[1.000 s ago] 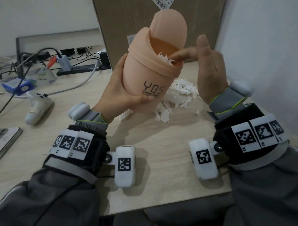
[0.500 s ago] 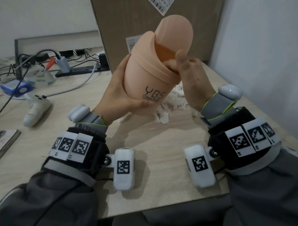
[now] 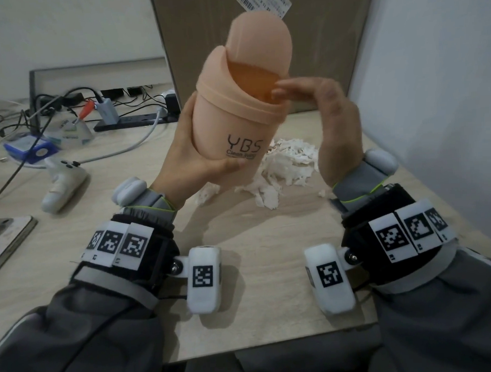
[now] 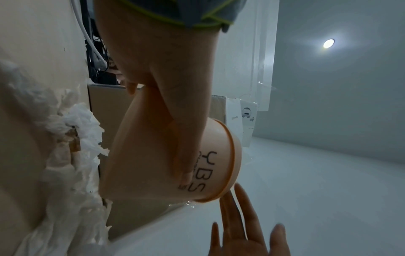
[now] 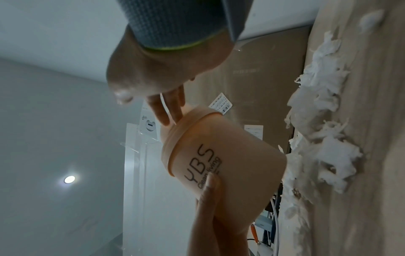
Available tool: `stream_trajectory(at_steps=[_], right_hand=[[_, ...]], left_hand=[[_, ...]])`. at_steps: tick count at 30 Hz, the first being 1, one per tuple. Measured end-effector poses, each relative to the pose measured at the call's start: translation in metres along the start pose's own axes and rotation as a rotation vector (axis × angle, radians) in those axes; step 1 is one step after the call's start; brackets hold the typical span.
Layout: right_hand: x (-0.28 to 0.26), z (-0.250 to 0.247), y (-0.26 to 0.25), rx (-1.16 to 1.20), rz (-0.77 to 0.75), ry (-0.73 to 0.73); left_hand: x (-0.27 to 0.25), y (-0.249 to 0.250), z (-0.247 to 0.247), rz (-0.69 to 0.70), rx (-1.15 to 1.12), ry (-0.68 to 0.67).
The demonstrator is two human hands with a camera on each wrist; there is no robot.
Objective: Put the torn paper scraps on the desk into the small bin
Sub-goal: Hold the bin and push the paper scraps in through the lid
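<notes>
The peach swing-lid bin point(image 3: 237, 121) was tilted, held off the desk point(image 3: 255, 241). Your left hand point(image 3: 192, 157) gripped its lower body. Your right hand point(image 3: 331, 125), fingers loosely extended and holding nothing, touched its lid opening. Torn paper scraps point(image 3: 287, 167) lay heaped toward the desk's far right edge, behind the bin.
</notes>
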State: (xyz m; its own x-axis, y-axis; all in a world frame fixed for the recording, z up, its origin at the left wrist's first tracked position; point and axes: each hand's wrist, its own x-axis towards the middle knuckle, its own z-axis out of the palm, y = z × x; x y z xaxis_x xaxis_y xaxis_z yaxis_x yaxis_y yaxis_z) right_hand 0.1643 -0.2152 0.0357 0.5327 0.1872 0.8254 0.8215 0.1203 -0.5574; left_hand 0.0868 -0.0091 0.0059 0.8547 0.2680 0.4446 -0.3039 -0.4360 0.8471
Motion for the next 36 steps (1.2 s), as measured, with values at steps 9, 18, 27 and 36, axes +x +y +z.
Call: stream_trajectory(at_steps=[9,18,27,36], right_hand=[[0.012,-0.019,0.035,-0.05,0.392,0.286],[0.012,-0.035,0.054,-0.259,0.667,0.242],[-0.006,-0.039,0.069,-0.695,0.93,-0.531],[-0.013,-0.008,0.04,-0.253,1.115,-0.67]], left_hand=[[0.003,-0.032,-0.045,-0.159,-0.055,0.394],[-0.003,-0.063,-0.071,-0.319,0.049,0.53],[-0.001,-0.069,-0.075,-0.329,0.047,0.625],[-0.003,-0.067,-0.074,-0.343,0.014,0.623]])
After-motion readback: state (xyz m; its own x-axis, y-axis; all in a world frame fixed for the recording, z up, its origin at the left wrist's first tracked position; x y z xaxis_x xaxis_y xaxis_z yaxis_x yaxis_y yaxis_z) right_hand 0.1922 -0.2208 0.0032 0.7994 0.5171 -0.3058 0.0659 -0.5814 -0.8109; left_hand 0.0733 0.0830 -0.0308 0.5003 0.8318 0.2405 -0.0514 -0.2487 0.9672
